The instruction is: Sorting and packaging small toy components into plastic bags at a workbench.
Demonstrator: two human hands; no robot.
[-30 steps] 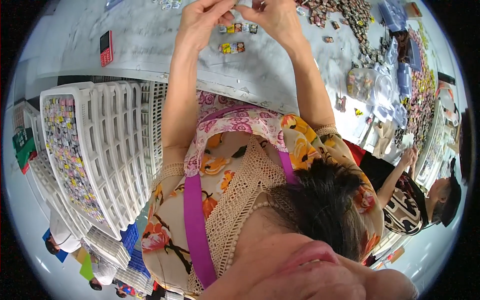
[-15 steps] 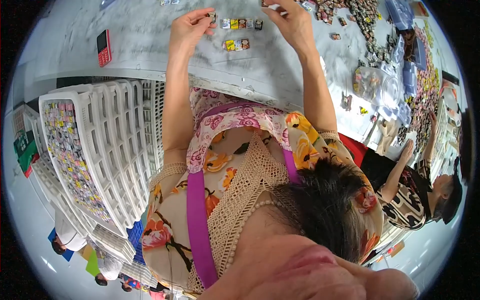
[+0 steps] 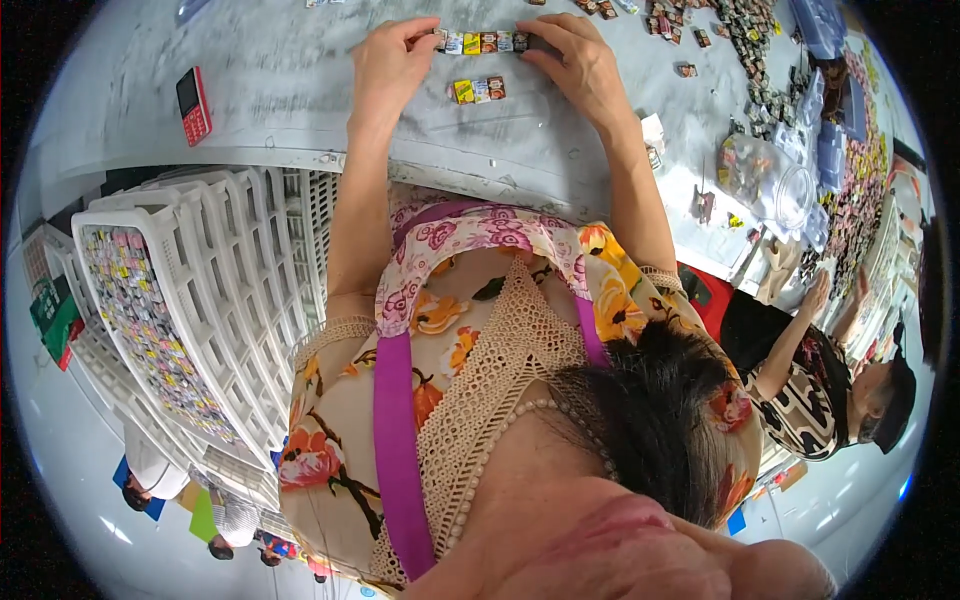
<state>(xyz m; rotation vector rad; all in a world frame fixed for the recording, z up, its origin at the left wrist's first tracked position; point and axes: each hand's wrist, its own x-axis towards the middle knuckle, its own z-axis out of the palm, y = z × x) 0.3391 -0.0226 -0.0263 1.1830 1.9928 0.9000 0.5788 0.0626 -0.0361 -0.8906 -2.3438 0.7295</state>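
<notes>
A straight row of tiny colourful boxes (image 3: 488,43) lies on the grey table in front of me. My left hand (image 3: 390,68) pinches its left end between thumb and fingers. At the other end, my right hand (image 3: 575,65) has thumb and fingertips closed on the dark end box. Nearer to me, apart from both hands, lies a shorter group of similar tiny boxes (image 3: 478,91), yellow, white and brown. Print on the boxes is too small to make out.
A red-and-black phone (image 3: 194,106) lies on the left. To the right are piles of tiny boxes (image 3: 752,70), a clear plastic jar (image 3: 768,182) and blue-grey bins (image 3: 822,30). White stacked crates (image 3: 215,270) stand beside me at left. A co-worker (image 3: 800,385) works at the right.
My left hand has brought a small dark box to the row's left end. My right hand has come down onto the right end. The row now sits pressed between both hands.
</notes>
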